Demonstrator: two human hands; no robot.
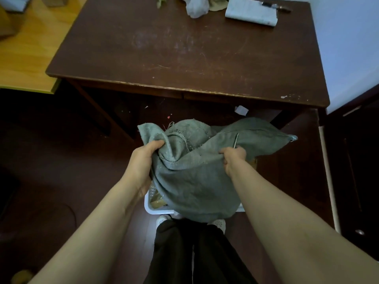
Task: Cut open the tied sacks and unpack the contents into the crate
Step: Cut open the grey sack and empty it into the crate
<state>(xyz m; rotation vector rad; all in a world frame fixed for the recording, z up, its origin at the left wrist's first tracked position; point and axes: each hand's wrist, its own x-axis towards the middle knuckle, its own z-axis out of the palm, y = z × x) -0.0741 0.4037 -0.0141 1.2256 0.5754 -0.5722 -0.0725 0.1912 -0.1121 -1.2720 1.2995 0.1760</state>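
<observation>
Gripping a limp grey-green sack [194,181] from both sides, the person holds it bunched up above a white crate [149,204] that stands on the dark floor, just in front of their white shoes [219,223]. The left hand [143,160] has its fingers curled round a fold at the sack's upper left edge, thumb pressed on top of the cloth. The right hand [233,158] is clenched on the fabric right of the middle. A thin pale sliver [235,140] stands up from that fist against the cloth; what it is cannot be told.

The sack's mouth gapes on the far side, with frayed threads hanging along its rim, and one corner juts out to the right, toward a leg of the worktop [184,54]. The body of the sack sags down and covers most of the crate, so only the crate's near left corner and a strip of its near rim show. Through that corner some brownish contents [156,199] can be seen inside, too hidden to name.

Beyond the sack stands the dark brown worktop, scratched and worn along its near edge. At its far side lie a crumpled white cloth [195,7] and, to the right of it, a folded pale bundle [251,12] with a dark-handled tool [275,6] just behind it. A paler wooden table [26,48] adjoins the worktop on the left. A small white scrap [241,110] lies on the floor under the worktop.
</observation>
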